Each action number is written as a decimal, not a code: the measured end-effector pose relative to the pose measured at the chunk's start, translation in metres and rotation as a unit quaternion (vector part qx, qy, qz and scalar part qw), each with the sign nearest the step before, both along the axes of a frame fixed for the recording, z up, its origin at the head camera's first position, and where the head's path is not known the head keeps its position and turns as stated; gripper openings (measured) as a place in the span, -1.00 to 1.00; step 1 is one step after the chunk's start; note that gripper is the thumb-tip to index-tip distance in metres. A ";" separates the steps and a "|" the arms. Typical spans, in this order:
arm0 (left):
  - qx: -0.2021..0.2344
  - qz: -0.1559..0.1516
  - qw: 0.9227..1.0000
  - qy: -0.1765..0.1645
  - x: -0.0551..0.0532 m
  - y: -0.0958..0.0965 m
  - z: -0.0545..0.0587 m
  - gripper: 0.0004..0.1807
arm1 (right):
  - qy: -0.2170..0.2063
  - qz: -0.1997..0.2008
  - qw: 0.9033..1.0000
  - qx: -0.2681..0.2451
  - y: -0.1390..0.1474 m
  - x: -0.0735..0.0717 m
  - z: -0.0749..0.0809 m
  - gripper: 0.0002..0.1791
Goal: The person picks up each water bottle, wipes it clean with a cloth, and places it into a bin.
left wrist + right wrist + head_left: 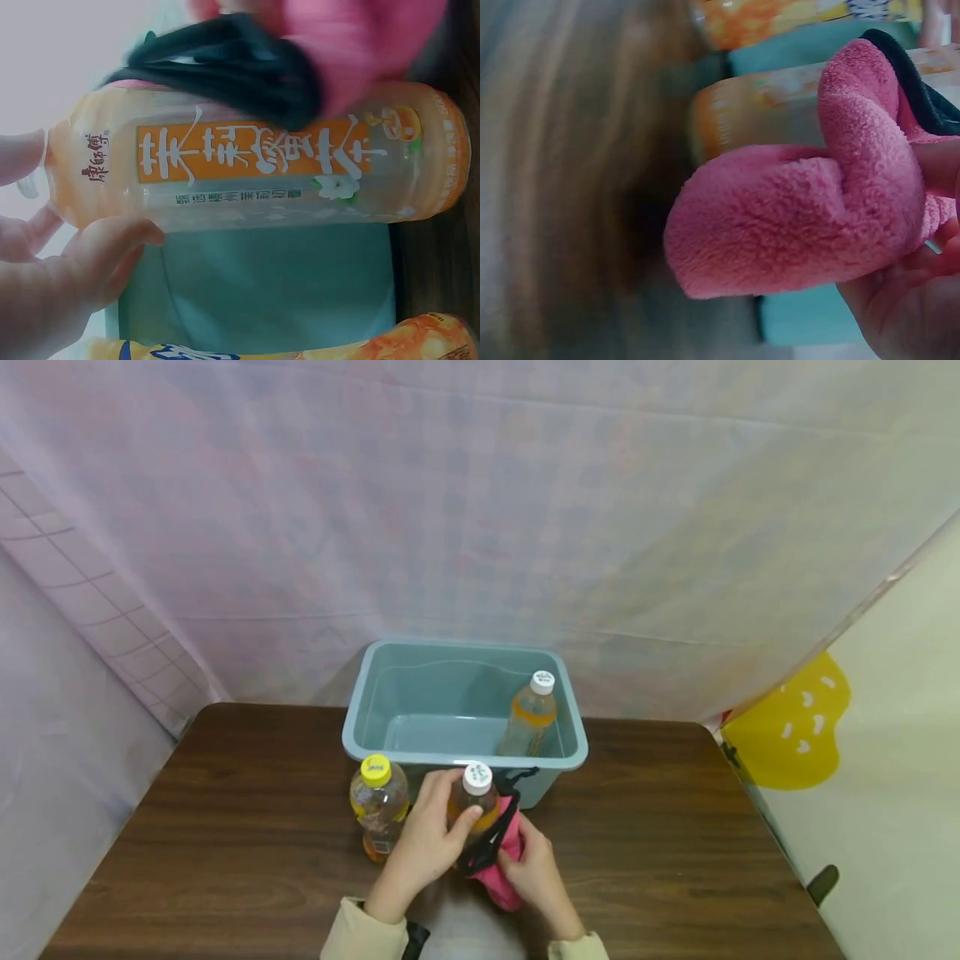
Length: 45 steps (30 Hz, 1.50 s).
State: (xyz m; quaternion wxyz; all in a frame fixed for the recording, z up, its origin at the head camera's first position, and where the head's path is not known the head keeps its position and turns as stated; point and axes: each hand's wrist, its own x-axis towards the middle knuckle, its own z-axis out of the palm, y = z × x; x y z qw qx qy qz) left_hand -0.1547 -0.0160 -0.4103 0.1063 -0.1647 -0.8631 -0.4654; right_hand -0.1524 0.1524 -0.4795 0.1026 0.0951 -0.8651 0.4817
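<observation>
My left hand (422, 842) grips a clear plastic tea bottle (247, 210) around its upper part, just below the white cap. An orange label with white characters shows on its side. In my right hand (536, 870) is a fluffy pink cloth (780, 225) with black edging, pinched between thumb and fingers. The cloth lies against or right beside the bottle; whether it touches cannot be told. Its black edging crosses in front of the label in the left wrist view. To the left stands a yellow-capped bottle (381, 802) with some amber liquid.
Behind my hands stands a blue-green plastic bin (465, 648) on the dark wooden table (247, 793). Inside, at its right end, a second white-capped bottle (531, 718) leans slightly. A pale curtain (480, 510) hangs behind the table.
</observation>
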 end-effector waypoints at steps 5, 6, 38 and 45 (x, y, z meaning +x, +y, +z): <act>0.001 -0.001 1.000 0.000 0.000 0.000 -0.001 -0.55 | -0.024 -0.005 0.998 0.050 0.002 -0.002 -0.017 -0.59; -0.001 0.001 1.000 0.003 0.000 0.000 -0.002 -0.55 | -0.026 -0.007 0.998 0.058 0.002 -0.003 -0.018 -0.59; 0.006 0.000 1.000 0.002 -0.001 -0.001 -0.001 -0.53 | 0.048 -0.027 0.998 -0.023 -0.004 0.008 0.029 -0.67; 0.003 0.007 1.000 0.019 0.000 -0.002 0.000 -0.57 | 0.075 -0.035 0.996 -0.019 -0.006 0.010 0.051 -0.65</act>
